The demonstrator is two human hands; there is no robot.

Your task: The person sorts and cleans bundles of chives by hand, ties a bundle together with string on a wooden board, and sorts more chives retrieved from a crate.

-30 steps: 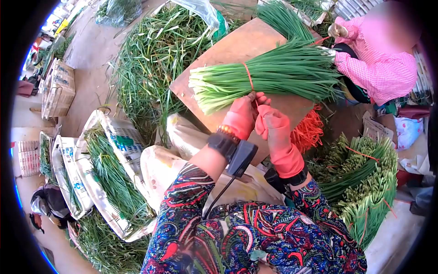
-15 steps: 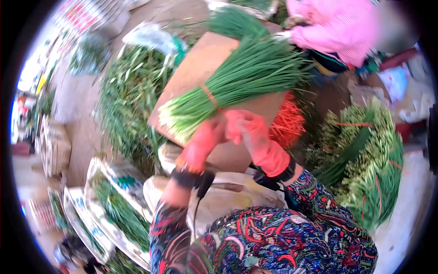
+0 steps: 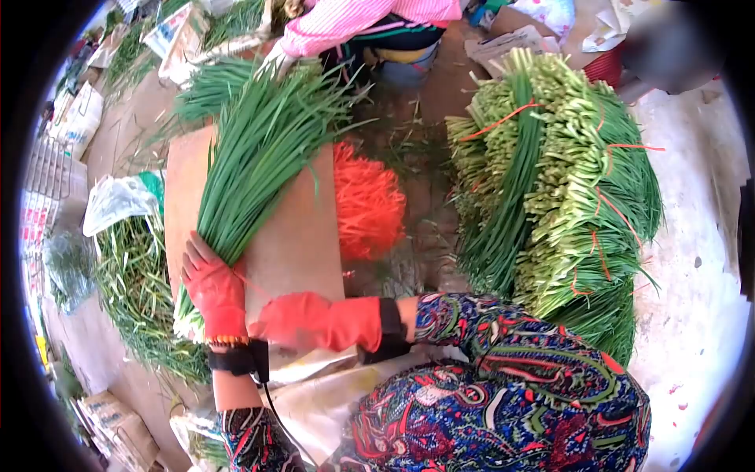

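Observation:
A bundle of long green chives [image 3: 263,153] lies on a brown board [image 3: 291,263], its pale stem ends toward me at the lower left. My left hand [image 3: 214,293], in a red rubber glove, rests on the lower part of the bundle with its fingers stretched out. Beside it my right hand [image 3: 295,321], also gloved in red, is closed and slightly blurred. A thin red tie [image 3: 250,283] runs from the bundle to the right hand's fingers. The band around the stems is mostly hidden under my left hand.
A heap of red ties [image 3: 368,204] sits at the board's right edge. Farther right stands a large stack of tied chive bundles [image 3: 558,197]. Loose leaves [image 3: 141,291] pile up on the left. Across the board, a person in a pink sleeve [image 3: 338,23] touches other chives.
My view has swung right, shifting the board left in it. My hands, together beside the band before, are now apart: the left flat on the bundle, the right drawn to the right with the tie.

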